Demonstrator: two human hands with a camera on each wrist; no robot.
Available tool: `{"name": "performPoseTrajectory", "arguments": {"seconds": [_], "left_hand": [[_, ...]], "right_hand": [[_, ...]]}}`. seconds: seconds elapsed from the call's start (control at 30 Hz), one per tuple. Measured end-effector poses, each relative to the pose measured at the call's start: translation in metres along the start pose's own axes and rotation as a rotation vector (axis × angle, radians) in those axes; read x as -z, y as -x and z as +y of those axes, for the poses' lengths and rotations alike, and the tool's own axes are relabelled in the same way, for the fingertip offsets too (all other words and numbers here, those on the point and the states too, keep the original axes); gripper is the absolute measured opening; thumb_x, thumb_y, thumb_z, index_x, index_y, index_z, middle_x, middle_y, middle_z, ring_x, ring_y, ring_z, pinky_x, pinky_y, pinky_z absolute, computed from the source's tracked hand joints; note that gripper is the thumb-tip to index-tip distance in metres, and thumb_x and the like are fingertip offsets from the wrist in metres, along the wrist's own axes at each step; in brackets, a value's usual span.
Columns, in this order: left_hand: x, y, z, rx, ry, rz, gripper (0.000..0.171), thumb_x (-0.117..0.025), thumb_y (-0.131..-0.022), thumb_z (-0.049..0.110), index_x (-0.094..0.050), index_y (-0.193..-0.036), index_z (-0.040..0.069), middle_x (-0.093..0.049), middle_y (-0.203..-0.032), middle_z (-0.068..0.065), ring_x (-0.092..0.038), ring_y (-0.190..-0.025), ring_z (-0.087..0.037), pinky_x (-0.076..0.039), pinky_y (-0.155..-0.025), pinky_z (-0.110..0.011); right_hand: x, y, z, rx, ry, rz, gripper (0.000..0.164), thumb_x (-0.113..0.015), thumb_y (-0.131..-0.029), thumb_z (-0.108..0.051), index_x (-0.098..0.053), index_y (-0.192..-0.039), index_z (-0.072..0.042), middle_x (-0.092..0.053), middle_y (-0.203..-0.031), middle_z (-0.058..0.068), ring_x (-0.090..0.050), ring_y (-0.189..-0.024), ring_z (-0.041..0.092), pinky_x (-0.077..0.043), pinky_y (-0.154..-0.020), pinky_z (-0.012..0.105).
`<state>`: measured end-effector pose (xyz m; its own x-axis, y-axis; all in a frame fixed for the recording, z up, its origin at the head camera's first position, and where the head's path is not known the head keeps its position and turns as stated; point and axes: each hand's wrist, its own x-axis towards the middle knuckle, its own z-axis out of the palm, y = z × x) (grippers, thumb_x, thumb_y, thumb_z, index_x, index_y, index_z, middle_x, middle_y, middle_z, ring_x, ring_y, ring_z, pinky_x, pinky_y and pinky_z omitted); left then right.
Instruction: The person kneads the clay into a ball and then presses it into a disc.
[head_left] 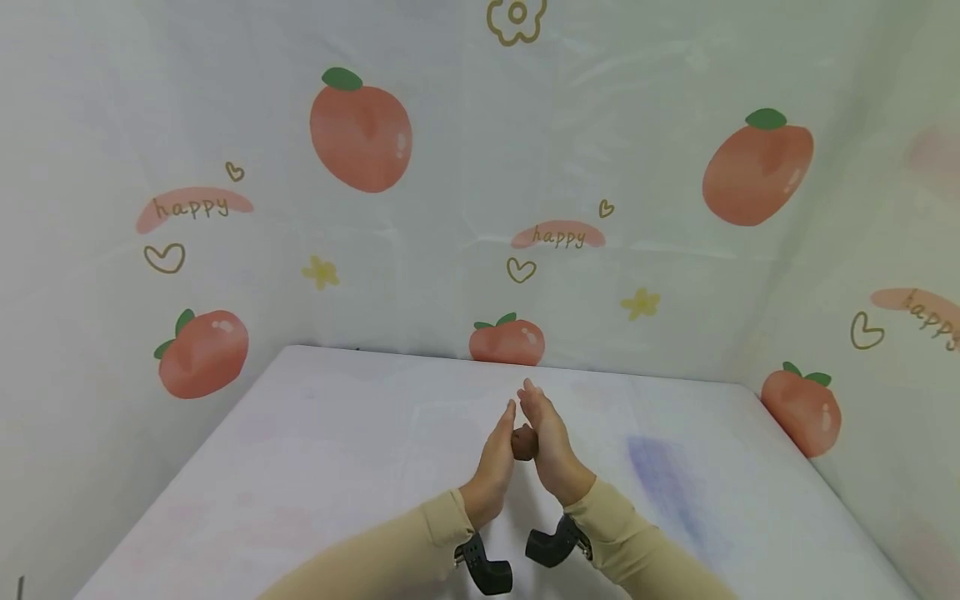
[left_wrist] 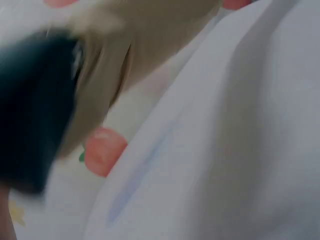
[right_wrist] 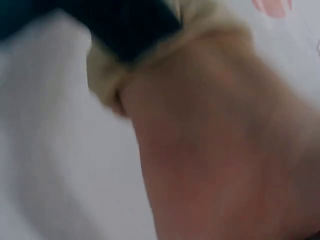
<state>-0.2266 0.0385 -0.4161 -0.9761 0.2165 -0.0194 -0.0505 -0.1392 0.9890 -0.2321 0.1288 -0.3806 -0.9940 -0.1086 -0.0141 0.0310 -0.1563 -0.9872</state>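
Note:
A small brown lump [head_left: 524, 443], rounded and clay-like, sits between two palms in the head view. My left hand [head_left: 491, 467] presses it from the left, fingers straight and pointing away from me. From the other side my right hand [head_left: 553, 442] presses with straight fingers, its fingertips reaching a bit farther than the left ones. The palms face each other, and the lump keeps them apart. Blurred skin of a hand and wrist [right_wrist: 210, 145] fills much of the right wrist view. In the left wrist view a beige sleeve [left_wrist: 145, 45] shows, while the lump is out of sight.
Both hands are over a white-covered table [head_left: 360, 450] with a bluish smudge [head_left: 663, 475] on the right. A dark wrist camera [head_left: 487, 571] hangs under the left wrist, another camera [head_left: 555, 543] under the right. Behind the table stands a white curtain [head_left: 465, 167] printed with fruit.

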Motion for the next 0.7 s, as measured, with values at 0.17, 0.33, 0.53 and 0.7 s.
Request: {"name": "performPoseTrajectory", "arguments": {"seconds": [0.17, 0.33, 0.53, 0.7], "left_hand": [[-0.009, 0.013, 0.015, -0.092, -0.012, -0.095, 0.057, -0.017, -0.106, 0.041, -0.016, -0.156, 0.013, -0.007, -0.163, -0.007, 0.001, -0.150, -0.029, -0.003, -0.118, -0.059], [-0.004, 0.006, 0.026, -0.079, 0.027, -0.046, 0.056, -0.021, -0.105, 0.045, -0.022, -0.155, 0.018, -0.011, -0.163, -0.002, 0.000, -0.150, -0.026, 0.000, -0.118, -0.059], [0.004, -0.010, 0.025, -0.066, 0.014, -0.008, 0.058, -0.020, -0.105, 0.046, -0.016, -0.156, 0.020, -0.004, -0.164, -0.003, 0.005, -0.150, -0.026, 0.005, -0.117, -0.058], [0.003, -0.014, 0.008, -0.002, -0.068, -0.011, 0.065, -0.019, -0.104, 0.052, -0.012, -0.157, 0.014, 0.000, -0.163, -0.010, 0.007, -0.149, -0.031, 0.003, -0.116, -0.061]], "right_hand": [[0.005, -0.012, 0.006, -0.045, -0.032, 0.070, 0.060, -0.022, -0.105, -0.040, -0.019, -0.154, -0.004, -0.041, -0.144, 0.023, -0.054, -0.116, 0.023, -0.038, -0.101, 0.034], [0.007, -0.008, 0.016, -0.070, -0.013, 0.025, 0.063, -0.020, -0.106, -0.040, -0.010, -0.155, -0.003, -0.023, -0.154, 0.029, -0.044, -0.128, 0.028, -0.030, -0.112, 0.042], [0.003, 0.009, 0.025, -0.092, -0.011, -0.088, 0.064, -0.019, -0.107, -0.040, -0.003, -0.154, 0.000, 0.008, -0.160, 0.022, 0.008, -0.148, 0.038, -0.008, -0.117, 0.059], [0.002, 0.014, 0.013, -0.006, -0.046, -0.136, 0.062, -0.016, -0.107, -0.039, 0.000, -0.155, -0.002, 0.004, -0.160, 0.025, 0.004, -0.148, 0.037, -0.004, -0.118, 0.058]]}}
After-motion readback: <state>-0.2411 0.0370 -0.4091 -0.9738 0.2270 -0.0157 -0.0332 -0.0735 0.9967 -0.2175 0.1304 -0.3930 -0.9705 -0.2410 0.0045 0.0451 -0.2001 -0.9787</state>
